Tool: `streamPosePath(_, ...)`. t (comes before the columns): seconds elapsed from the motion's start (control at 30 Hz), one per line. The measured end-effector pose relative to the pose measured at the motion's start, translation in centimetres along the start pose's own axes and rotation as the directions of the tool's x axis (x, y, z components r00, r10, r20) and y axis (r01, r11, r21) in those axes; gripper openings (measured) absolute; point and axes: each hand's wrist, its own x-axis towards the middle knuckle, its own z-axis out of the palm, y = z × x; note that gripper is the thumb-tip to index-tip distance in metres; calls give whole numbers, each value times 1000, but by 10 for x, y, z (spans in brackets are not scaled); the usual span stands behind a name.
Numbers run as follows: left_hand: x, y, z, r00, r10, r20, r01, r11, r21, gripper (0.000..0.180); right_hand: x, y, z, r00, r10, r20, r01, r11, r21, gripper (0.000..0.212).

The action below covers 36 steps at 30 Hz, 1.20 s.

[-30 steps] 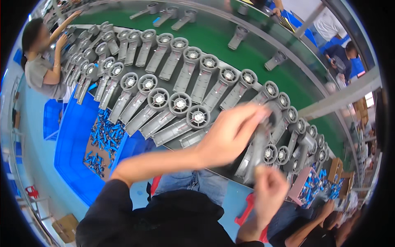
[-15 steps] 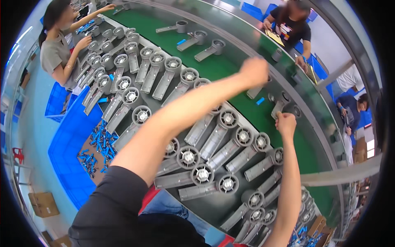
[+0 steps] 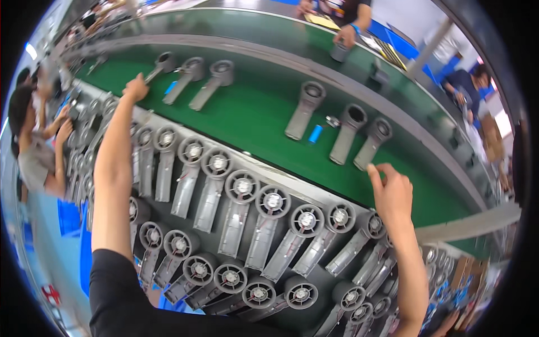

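Observation:
My left hand [image 3: 136,89] reaches over the green conveyor belt, its fingers closed at the handle end of a grey round-headed housing [image 3: 163,63]. My right hand [image 3: 392,194] hovers at the belt's near edge, thumb and forefinger apart with nothing between them. Just beyond those fingertips lies another grey housing [image 3: 375,144], handle toward me. Beside it is one with a dark hollow ring [image 3: 349,132]. Left of these lie a small blue part [image 3: 315,133] with a metal piece and a further housing [image 3: 306,109]. Two more housings [image 3: 212,84] rest nearer my left hand.
Rows of grey housings with spoked fan rings [image 3: 242,191] cover the near bench. The green belt [image 3: 252,132] runs across, with a metal rail beyond. One co-worker's hand [image 3: 346,36] is across the belt; another person [image 3: 36,140] works at left. A pale bar [image 3: 471,222] juts in at right.
The view has swung, so the belt and housings appear shifted. My left hand has moved left along the belt to a housing. My right hand's pinch at a housing has opened, and the hand is nearer me.

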Motion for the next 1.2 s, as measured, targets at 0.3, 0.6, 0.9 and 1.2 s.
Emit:
streamPosePath(0.3,20,-61,-27,681,577,-451,-534,812,234,29,55,25,43,935,341,96,-353,921,163,64)
streamPosePath(0.6,-379,66,-197,781,442,-442,-625,549,-555,44,13,22,-13,965,245,-91,-213,940,268,47)
streamPosePath(0.9,-665,140,-152,535,763,-363,-783,286,-553,42,-253,87,-196,949,313,-44,-307,946,107,41)
streamPosePath(1.2,-719,169,-87,663,676,-321,-695,396,-600,42,-394,192,-175,832,505,-230,-510,859,44,27)
